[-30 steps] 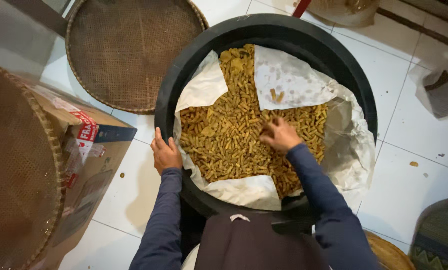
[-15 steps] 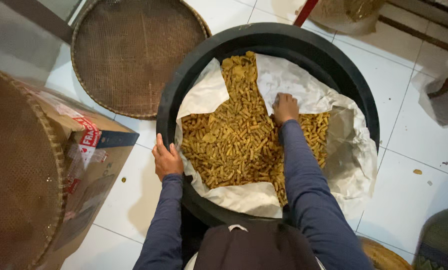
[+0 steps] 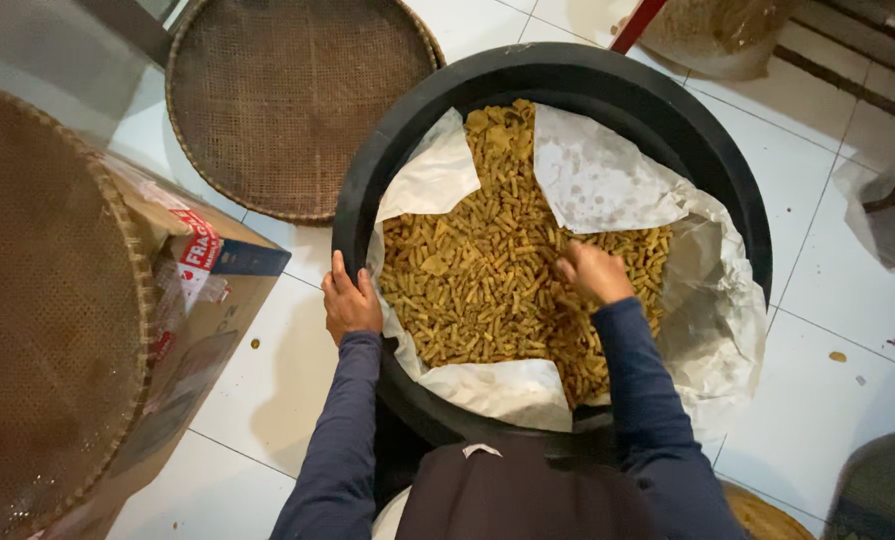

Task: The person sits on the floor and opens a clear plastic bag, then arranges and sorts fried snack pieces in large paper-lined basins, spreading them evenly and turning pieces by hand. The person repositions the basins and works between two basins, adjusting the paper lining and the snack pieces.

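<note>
Hundreds of short golden-yellow snack sticks (image 3: 487, 280) fill the middle of a black tub (image 3: 667, 110) standing on the white tiled floor (image 3: 827, 400), heaped on white paper (image 3: 607, 180) that lines it. Right hand (image 3: 592, 272) lies palm-down on the pile — whether its grip is pinching any, I cannot tell. Left hand (image 3: 350, 302) rests on the tub's rim, fingers curled over it. Round woven trays (image 3: 297, 100) lie nearby.
</note>
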